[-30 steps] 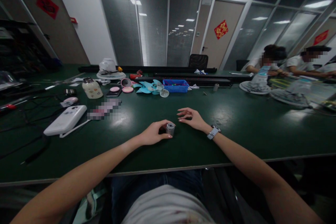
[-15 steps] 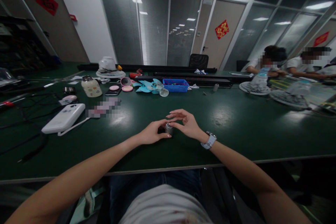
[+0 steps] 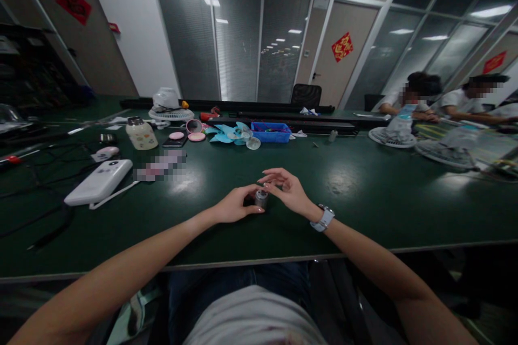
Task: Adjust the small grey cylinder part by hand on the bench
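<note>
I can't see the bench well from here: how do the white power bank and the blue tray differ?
The white power bank lies near the left side of the green table, a long flat slab with rounded corners; the blue tray sits farther back, near the middle, an open box with low walls. The power bank is closed and plain white, while the tray holds small bits. Both rest on the table, out of either hand's touch.

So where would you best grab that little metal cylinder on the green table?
By its round side wall, from the left, as the left hand does: the small metal cylinder stands upright on the table, and the right hand works at its top.
</note>
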Demonstrator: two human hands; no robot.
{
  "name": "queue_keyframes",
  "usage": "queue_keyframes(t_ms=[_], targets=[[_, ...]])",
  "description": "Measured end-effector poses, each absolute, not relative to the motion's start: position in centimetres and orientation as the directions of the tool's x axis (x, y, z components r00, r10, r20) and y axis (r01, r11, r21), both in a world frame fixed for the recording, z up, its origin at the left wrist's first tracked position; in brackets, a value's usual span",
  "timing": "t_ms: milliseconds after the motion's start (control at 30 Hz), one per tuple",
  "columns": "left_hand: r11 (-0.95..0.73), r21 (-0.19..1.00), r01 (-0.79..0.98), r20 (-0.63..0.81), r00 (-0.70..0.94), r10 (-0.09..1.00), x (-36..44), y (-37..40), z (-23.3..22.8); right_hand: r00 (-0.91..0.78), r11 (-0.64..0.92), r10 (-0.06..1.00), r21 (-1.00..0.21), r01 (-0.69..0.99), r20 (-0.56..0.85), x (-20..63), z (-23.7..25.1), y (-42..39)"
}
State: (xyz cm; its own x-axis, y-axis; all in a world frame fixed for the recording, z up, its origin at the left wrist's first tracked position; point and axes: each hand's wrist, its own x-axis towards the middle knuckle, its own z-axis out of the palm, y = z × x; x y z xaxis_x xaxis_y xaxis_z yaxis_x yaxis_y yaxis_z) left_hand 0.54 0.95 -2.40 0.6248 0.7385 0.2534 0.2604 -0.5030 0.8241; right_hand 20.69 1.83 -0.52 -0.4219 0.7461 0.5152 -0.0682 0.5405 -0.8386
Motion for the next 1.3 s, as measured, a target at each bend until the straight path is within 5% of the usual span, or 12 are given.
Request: queue_keyframes(t_ms=[500,1300], targets=[[-0.504,0.819,0.275,0.254,0.614,0.747,0.61,0.90,-2.44,-0.584,0.426,0.675,-0.885,-0.189,0.450,20.47,-0.46,0.92],[-0.504,0.823,0.261,0.254,0.625,0.739,0.45,0.91,-2.53,-0.481,0.537,0.709,-0.837,-0.108,0.516,20.92,-0.51,1.10]])
